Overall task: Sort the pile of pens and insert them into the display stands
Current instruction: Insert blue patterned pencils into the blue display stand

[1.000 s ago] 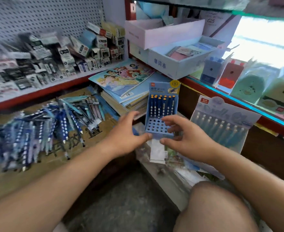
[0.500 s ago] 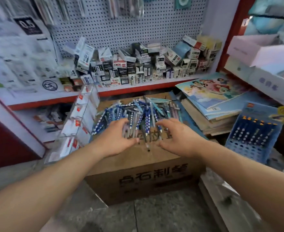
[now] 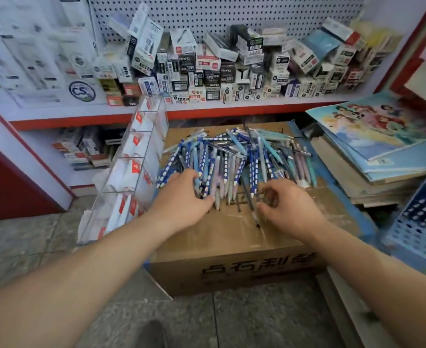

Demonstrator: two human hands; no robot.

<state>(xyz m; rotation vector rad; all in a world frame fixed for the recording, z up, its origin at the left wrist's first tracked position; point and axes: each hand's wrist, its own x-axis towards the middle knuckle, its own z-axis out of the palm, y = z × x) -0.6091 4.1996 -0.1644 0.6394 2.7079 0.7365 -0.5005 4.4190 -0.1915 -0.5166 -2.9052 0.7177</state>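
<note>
Pegboard (image 3: 232, 13) and cartons are backing a taped cardboard box (image 3: 232, 237). The pile of pens (image 3: 232, 159) is lying across its top, and the blue perforated display stand (image 3: 418, 222) is waiting at far right. The left hand (image 3: 181, 197) is digging into the pile with its fingers buried, so their set is unclear. The right hand (image 3: 287, 207) is curling its fingers at the pen tips, but a pinch is not showing. Slick round plastic barrels are crossing, so lifting one is risking dragging neighbours off the glossy tape onto the stone floor (image 3: 56, 242).

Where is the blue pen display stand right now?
In the head view the blue display stand sits at the right edge, partly cut off, right of the cardboard box and nearer the wearer than the stack of notebooks.
</note>
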